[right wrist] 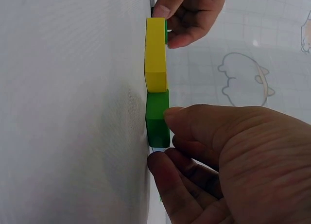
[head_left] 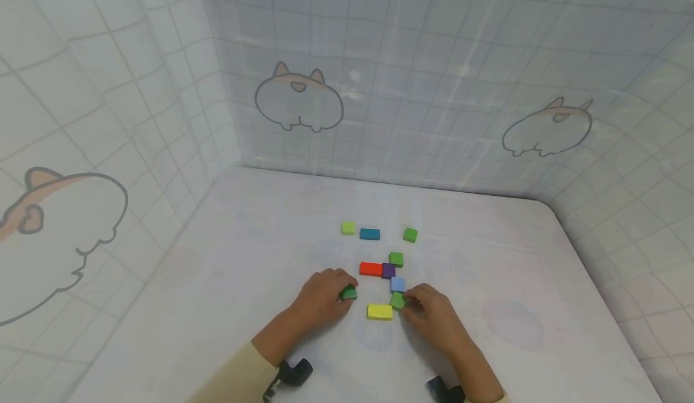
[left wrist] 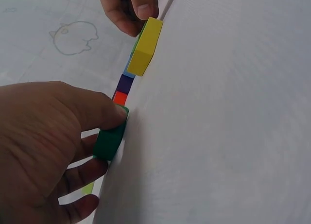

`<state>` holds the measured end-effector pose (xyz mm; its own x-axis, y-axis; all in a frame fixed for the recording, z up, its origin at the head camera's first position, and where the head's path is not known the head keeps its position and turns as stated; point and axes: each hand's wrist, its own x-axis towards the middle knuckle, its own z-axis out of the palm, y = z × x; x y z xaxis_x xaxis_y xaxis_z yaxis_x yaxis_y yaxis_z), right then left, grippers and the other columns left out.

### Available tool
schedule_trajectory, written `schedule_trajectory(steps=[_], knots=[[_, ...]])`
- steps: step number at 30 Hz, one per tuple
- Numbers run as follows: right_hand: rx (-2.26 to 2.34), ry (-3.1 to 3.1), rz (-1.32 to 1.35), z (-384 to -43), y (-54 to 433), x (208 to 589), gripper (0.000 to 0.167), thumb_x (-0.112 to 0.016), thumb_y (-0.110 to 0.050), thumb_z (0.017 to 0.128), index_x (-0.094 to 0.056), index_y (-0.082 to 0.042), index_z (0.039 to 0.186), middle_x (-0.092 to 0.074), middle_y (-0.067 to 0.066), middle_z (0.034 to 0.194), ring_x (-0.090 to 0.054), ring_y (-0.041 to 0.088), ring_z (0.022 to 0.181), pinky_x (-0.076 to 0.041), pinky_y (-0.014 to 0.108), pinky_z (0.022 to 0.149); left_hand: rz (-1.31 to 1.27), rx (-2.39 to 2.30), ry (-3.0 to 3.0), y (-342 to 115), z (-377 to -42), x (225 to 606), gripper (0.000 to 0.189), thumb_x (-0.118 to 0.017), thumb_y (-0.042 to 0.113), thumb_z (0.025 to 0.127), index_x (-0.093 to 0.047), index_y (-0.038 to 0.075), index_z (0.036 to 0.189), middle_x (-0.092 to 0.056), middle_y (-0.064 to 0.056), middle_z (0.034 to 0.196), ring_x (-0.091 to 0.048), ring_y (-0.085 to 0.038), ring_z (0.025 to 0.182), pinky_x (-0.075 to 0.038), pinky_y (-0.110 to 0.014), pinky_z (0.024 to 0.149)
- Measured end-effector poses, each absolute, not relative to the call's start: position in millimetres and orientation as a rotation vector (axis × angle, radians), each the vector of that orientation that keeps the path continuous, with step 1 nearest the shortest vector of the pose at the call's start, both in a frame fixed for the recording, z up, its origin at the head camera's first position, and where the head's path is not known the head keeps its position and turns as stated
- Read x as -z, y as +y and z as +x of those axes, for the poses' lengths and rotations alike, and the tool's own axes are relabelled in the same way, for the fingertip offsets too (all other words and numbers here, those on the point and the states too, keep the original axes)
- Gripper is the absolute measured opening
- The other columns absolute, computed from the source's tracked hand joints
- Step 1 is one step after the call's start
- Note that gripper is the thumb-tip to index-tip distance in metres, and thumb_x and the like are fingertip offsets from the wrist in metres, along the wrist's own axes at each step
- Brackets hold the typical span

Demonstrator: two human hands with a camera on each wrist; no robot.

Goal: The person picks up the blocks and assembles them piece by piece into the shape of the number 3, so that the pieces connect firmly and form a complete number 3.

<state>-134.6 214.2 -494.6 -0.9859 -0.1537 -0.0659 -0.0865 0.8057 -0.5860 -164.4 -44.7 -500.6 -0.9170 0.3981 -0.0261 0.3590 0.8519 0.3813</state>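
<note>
My left hand [head_left: 323,299] pinches a dark green block [head_left: 349,293] between thumb and fingers, left of the other blocks; the left wrist view shows the thumb on its top edge. My right hand [head_left: 435,317] has its thumb and fingertips around a green block [right wrist: 158,112], which lies at a slant. Just left of that block is a yellow oblong block [head_left: 379,312]. A light blue block [head_left: 397,284] sits behind the green one, followed by a purple block [head_left: 388,270] touching the end of a red oblong block [head_left: 371,268].
Behind the purple block lies another green block [head_left: 396,259]. Farther back are a lime block [head_left: 348,228], a blue oblong block [head_left: 370,234] and a turned green block [head_left: 410,235]. Pale walls with grid lines surround the white table [head_left: 260,228] at the back and sides.
</note>
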Motion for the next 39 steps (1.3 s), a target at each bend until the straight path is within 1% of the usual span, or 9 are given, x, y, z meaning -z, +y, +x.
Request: schedule_trajectory(steps=[4,10,18,25,33,39], knots=[[0.931,2.883,-0.192,-134.4,214.0,494.2,0.024,-0.08,-0.016,0.084,-0.07,-0.018,0.105,-0.064,-0.009,0.101,-0.06,0.006,0.091,-0.056,0.031,0.083,0.588,-0.585,2.864,-43.9,-164.5,498.4,0.043,-0.078,0.034,0.085,-0.065,0.024,0.124,-0.065,0.008,0.114,-0.057,-0.011,0.1,-0.054,-0.035,0.087],[0.937,2.889,-0.208,-133.7,214.5,494.7,0.024,-0.08,-0.016,0.083,-0.07,-0.018,0.105,-0.064,-0.01,0.1,-0.06,0.005,0.09,-0.056,0.03,0.083,0.656,-0.603,2.792,-44.3,-165.6,498.9,0.038,-0.077,0.035,0.086,-0.067,0.024,0.12,-0.066,0.01,0.11,-0.057,-0.01,0.099,-0.053,-0.035,0.089],[0.932,2.893,-0.224,-133.3,214.4,494.2,0.025,-0.08,-0.015,0.083,-0.07,-0.017,0.106,-0.065,-0.009,0.101,-0.061,0.005,0.091,-0.056,0.03,0.082,0.725,-0.632,2.744,-45.7,-167.2,500.5,0.036,-0.075,0.035,0.088,-0.068,0.023,0.12,-0.066,0.012,0.11,-0.056,-0.008,0.098,-0.052,-0.036,0.094],[0.931,2.892,-0.219,-132.5,214.2,493.8,0.025,-0.08,-0.015,0.083,-0.071,-0.017,0.106,-0.065,-0.009,0.102,-0.061,0.006,0.091,-0.057,0.031,0.083,0.791,-0.612,2.726,-46.1,-167.8,502.7,0.035,-0.075,0.035,0.088,-0.068,0.024,0.121,-0.065,0.014,0.108,-0.055,-0.005,0.094,-0.052,-0.034,0.092],[0.94,2.904,-0.241,-132.7,215.2,494.9,0.026,-0.081,-0.014,0.082,-0.071,-0.017,0.106,-0.065,-0.009,0.101,-0.061,0.005,0.09,-0.056,0.029,0.082,0.851,-0.642,2.698,-47.3,-167.1,500.1,0.036,-0.076,0.037,0.088,-0.068,0.024,0.121,-0.065,0.016,0.109,-0.055,-0.003,0.094,-0.051,-0.033,0.094],[0.937,2.893,-0.23,-133.0,214.8,495.4,0.026,-0.081,-0.014,0.082,-0.071,-0.017,0.106,-0.065,-0.009,0.101,-0.061,0.005,0.09,-0.057,0.03,0.082,0.875,-0.661,2.684,-47.6,-167.0,499.3,0.036,-0.075,0.037,0.088,-0.068,0.024,0.12,-0.064,0.017,0.105,-0.054,-0.001,0.09,-0.051,-0.03,0.091]])
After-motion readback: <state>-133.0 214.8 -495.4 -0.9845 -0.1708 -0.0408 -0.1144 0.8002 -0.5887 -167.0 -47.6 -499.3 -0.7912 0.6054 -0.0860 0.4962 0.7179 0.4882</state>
